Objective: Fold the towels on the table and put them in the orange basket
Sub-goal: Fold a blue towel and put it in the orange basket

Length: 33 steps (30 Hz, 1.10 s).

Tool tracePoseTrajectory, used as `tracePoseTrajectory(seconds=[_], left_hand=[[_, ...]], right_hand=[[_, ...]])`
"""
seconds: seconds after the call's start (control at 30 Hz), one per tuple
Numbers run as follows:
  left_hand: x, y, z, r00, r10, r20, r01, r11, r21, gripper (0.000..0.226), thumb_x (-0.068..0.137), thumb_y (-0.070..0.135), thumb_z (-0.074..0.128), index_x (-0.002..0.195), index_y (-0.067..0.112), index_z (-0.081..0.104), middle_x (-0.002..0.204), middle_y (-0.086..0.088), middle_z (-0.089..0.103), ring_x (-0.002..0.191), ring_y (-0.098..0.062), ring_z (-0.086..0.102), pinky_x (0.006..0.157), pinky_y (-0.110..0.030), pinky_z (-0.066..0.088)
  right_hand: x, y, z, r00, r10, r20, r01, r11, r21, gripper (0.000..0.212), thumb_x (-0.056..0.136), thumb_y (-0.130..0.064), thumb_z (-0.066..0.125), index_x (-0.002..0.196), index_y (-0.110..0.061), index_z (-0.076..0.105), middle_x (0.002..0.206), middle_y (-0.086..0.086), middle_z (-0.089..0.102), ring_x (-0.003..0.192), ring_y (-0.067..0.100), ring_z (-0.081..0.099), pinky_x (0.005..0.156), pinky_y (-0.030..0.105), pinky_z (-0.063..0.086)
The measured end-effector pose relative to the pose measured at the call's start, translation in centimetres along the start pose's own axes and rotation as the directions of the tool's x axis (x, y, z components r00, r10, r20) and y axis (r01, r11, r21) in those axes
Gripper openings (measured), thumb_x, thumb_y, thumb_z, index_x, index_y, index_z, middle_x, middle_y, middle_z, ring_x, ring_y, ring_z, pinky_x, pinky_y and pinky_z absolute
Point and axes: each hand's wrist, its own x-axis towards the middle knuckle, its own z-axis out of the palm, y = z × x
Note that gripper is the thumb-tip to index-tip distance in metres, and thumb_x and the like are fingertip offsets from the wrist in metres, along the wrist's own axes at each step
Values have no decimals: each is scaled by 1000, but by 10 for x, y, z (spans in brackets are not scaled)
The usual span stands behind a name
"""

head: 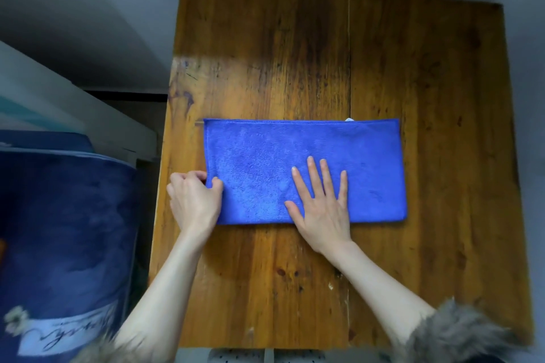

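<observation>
**Blue towel pinned and pinched on the table**

A blue fleecy towel (303,171), folded into a long rectangle, lies across the middle of the brown wooden plank table (295,47). The left hand (194,200) pinches its left edge, thumb on top. The right hand (321,203) presses flat on it, fingers spread straight.

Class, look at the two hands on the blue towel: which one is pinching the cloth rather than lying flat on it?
The left hand: its fingers curl round the short left edge of the blue towel. The right hand lies flat, fingers spread, on the towel's middle.
</observation>
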Motion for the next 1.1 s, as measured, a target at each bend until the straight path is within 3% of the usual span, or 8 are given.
tracePoseTrajectory(seconds=[0.1, 0.2, 0.4, 0.5, 0.63, 0.77, 0.9, 1.1], left_hand=[[8, 6, -7, 998, 62, 11, -62, 996, 60, 20, 83, 25, 58, 95, 9, 61, 110, -14, 55, 103, -33, 49, 90, -43, 41], [21, 13, -23, 993, 119, 8, -119, 992, -51, 11, 85, 21, 57, 88, 11, 52, 90, -8, 58, 81, -25, 49, 70, -34, 37], [60, 31, -59, 983, 178, 49, -170, 975, -144, 21, 89, 17, 58, 108, 8, 60, 93, 0, 57, 89, -17, 51, 80, -25, 37], [69, 29, -64, 985, 70, 156, -34, 974, -225, 32, 87, 18, 62, 117, 8, 61, 94, -1, 63, 98, -20, 59, 91, -34, 47], [63, 27, -68, 968, 24, 250, 72, 927, -368, 12, 88, 16, 63, 98, 15, 68, 104, -7, 68, 92, -20, 63, 86, -38, 52], [44, 42, -78, 979, 81, 186, 19, 877, -481, 9, 85, 12, 65, 93, 15, 67, 96, -8, 67, 83, -18, 61, 77, -35, 51], [12, 75, -78, 969, 205, 135, -115, 866, -487, 10, 84, 14, 67, 93, 19, 67, 80, 4, 61, 75, -12, 58, 69, -29, 48], [-53, 129, -33, 885, 462, 57, -420, 846, -329, 16, 81, 16, 68, 97, 17, 68, 85, 2, 64, 70, -12, 56, 70, -19, 40]], right_hand=[[3, -5, 1, 1000, 12, 3, -12, 1000, -13, 63, 90, -52, 32, 146, -22, 26, 155, 9, 21, 144, 29, 13, 110, 61, 12], [17, -15, -3, 1000, 25, 4, -25, 1000, 11, 63, 90, -53, 30, 145, -22, 31, 155, 10, 22, 143, 29, 12, 109, 61, 9], [55, -23, -20, 997, 46, -58, -42, 997, 62, 56, 91, -47, 31, 141, -22, 40, 152, 9, 29, 142, 28, 21, 109, 58, 7], [51, -15, -13, 997, 73, -19, -73, 997, 12, 59, 91, -50, 27, 144, -24, 35, 154, 8, 26, 143, 28, 21, 109, 59, 8], [51, -16, -11, 996, 88, 21, -88, 996, 7, 60, 92, -51, 25, 145, -24, 29, 154, 7, 25, 143, 28, 18, 109, 60, 10], [53, -16, -17, 993, 72, 96, -76, 996, 40, 61, 91, -52, 20, 146, -25, 24, 155, 7, 22, 144, 28, 16, 110, 59, 5], [47, -2, -38, 997, 32, 68, -53, 938, 342, 66, 89, -49, 10, 147, -23, 26, 158, 2, 9, 146, 19, 0, 116, 43, -6], [-2, 47, -61, 935, 347, -72, -183, 647, 740, 33, 94, -16, 43, 120, -5, 60, 133, 9, 51, 122, 16, 46, 104, 21, 33]])
